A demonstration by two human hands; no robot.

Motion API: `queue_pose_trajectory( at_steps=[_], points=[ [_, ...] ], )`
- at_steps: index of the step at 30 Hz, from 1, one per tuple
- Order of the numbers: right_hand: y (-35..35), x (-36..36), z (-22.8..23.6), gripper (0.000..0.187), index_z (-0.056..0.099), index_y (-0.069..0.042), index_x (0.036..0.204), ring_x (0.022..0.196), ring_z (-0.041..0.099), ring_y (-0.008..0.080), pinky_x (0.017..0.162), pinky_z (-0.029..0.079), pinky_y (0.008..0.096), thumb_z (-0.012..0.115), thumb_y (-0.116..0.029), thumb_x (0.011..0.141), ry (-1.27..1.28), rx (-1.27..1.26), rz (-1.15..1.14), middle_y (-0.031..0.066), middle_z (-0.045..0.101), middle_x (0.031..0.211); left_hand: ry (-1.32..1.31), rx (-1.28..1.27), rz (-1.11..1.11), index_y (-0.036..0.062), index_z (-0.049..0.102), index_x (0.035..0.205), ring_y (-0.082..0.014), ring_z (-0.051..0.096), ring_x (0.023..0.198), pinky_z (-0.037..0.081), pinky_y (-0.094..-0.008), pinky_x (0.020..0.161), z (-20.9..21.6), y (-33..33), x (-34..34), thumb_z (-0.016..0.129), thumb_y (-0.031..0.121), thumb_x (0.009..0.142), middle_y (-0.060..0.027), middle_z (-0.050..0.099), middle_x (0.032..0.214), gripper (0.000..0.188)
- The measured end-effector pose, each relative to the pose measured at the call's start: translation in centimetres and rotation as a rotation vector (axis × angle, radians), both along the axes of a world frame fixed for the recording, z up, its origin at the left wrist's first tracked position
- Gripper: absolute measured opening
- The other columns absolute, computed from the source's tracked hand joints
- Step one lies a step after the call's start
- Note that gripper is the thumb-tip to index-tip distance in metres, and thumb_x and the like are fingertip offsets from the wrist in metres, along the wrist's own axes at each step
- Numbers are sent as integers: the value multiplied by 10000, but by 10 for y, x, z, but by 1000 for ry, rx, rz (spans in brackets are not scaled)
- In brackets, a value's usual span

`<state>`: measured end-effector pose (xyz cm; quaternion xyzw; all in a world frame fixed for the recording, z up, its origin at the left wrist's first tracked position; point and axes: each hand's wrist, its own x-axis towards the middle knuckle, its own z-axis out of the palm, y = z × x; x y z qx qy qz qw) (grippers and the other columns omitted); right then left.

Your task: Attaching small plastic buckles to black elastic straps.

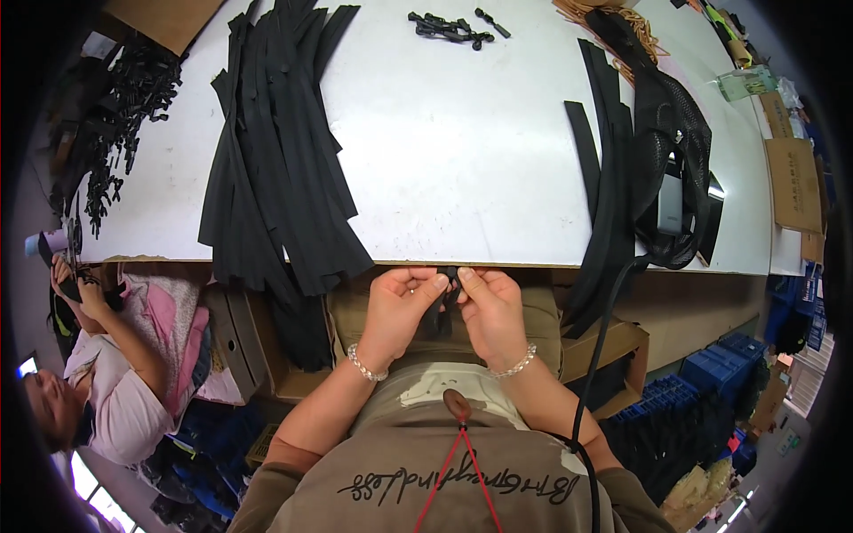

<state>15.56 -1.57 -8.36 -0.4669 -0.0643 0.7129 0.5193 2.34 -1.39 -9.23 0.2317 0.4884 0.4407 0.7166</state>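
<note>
Just past the near table edge, my left hand [399, 313] and my right hand [494, 313] are close together, thumbs and fingers pinched. Between them is the end of a black fabric strip [440, 317] that looks like zipper tape, hanging down toward my lap. Fingers cover any small part at its tip. A thick pile of similar black strips [275, 151] lies to the left, its ends drooping over the edge. Fewer black strips [608, 178] lie to the right. Several small black pieces resembling zipper pulls [450, 30] sit at the far middle of the white table [444, 160].
A black mesh bag [680, 115] with a phone-like grey device [671, 204] lies at right, and a black cable [593, 373] runs from there past my right arm. Many small black pieces [133, 98] lie far left. A co-worker [124, 382] works at left. Cardboard boxes [622, 355] stand below.
</note>
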Motion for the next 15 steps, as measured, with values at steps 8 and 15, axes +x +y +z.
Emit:
queue_pose_trajectory(
  at_steps=[8, 15],
  points=[
    [-13, 16, 12, 68, 588, 18, 903, 744, 554, 115, 673, 481, 234, 579, 29, 837, -182, 422, 159, 86, 576, 901, 229, 417, 52, -19, 630, 865, -83, 581, 764, 471, -204, 654, 26, -20, -3, 649, -46, 786, -48, 641, 835, 86],
    [-17, 24, 22, 89, 595, 28, 883, 821, 566, 143, 725, 484, 244, 599, 71, 805, -357, 685, 175, 116, 577, 929, 367, 651, -32, -14, 602, 832, -160, 583, 772, 475, -240, 661, 33, -24, -3, 613, -114, 758, -105, 624, 836, 125]
  ],
)
